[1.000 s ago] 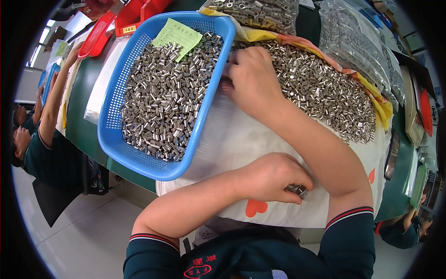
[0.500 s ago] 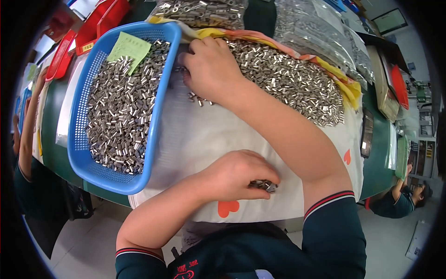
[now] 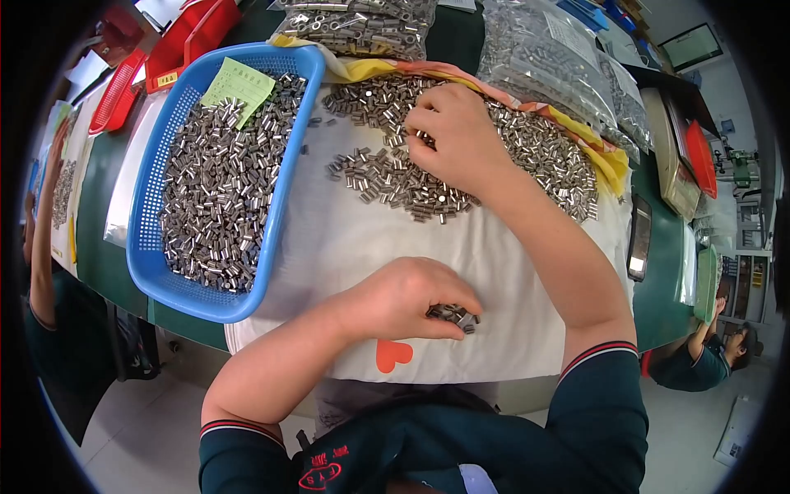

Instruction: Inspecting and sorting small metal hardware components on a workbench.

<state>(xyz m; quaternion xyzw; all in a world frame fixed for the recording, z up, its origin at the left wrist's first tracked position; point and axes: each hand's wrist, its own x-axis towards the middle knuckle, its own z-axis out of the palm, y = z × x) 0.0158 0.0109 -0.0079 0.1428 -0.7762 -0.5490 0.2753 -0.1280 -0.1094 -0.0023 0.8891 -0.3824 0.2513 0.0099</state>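
Left hand (image 3: 407, 298): curled palm-down on the white cloth (image 3: 329, 239), near the body; fingers clenched around a small cluster of metal sleeves (image 3: 454, 314) that shows at the fingertips.
Right hand (image 3: 455, 136): stretched forward, lying on the loose pile of metal sleeves (image 3: 395, 177); fingers bent and pressed into the pieces (whether any are pinched between them, cannot tell).
Loose pile: short silvery cylinders spread across the far half of the cloth, thinner at its left edge, denser to the right of the wrist.
White cloth: covers the middle of the surface (image 3: 103, 263); an orange heart shape (image 3: 393, 354) is printed near its front edge, just below the left hand.
Blue basket (image 3: 284, 198): left of the cloth, perforated walls, well filled with the same cylinders; a green paper slip (image 3: 239, 82) lies on them at the far end.
Yellow cloth (image 3: 609, 165): bunched along the far and right edge of the pile.
Clear bags (image 3: 551, 58): beyond the pile, full of similar metal parts.
Red trays (image 3: 177, 45): far left corner.
Other people: an arm (image 3: 41, 239) at the left rim; a seated person (image 3: 699, 362) at the lower right.
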